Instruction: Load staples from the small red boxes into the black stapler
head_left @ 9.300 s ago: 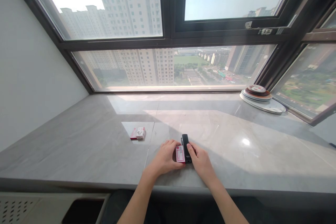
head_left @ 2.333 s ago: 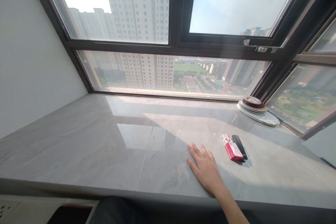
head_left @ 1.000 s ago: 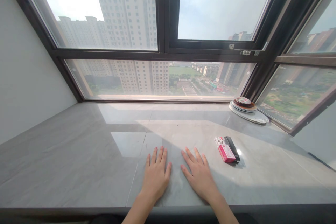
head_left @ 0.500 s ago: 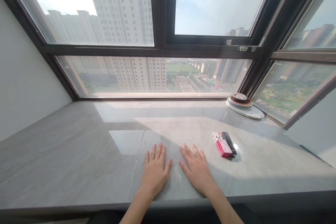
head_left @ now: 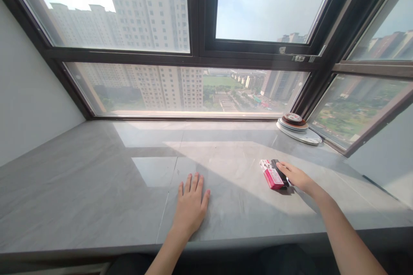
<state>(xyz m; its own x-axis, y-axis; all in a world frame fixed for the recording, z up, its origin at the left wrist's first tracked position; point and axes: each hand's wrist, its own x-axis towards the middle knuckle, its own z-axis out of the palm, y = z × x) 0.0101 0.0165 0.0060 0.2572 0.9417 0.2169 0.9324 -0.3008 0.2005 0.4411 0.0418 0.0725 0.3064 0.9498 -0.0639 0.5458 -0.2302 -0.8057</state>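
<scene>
Right hand [head_left: 298, 178] on the black stapler [head_left: 281, 175], left hand [head_left: 190, 208] flat on the desk [head_left: 97, 193]

Close to the near edge of the grey desk, a little left of its middle, the left hand lies palm down. Its grip is spread and holds nothing. A pale seam [head_left: 164, 214] in the surface runs just beside it on the left.

Farther in, toward the right edge, the right hand reaches over the stapler from the right, its fingers on the upper side. Whether this grip pinches the stapler or only rests there, I cannot tell. The stapler lies on the desk, partly covered by the fingers. Along its left side is a red-and-white box [head_left: 273, 179], and a mostly white box [head_left: 265, 164] sits just behind that one.

In the far right corner of the desk is a stack of plates [head_left: 294, 126], well apart from both hands; a small brown-rimmed one tops it. Along the far edge stands a dark window frame [head_left: 196, 58], with tall buildings [head_left: 148, 8] and a green field [head_left: 219, 81] beyond the glass.
</scene>
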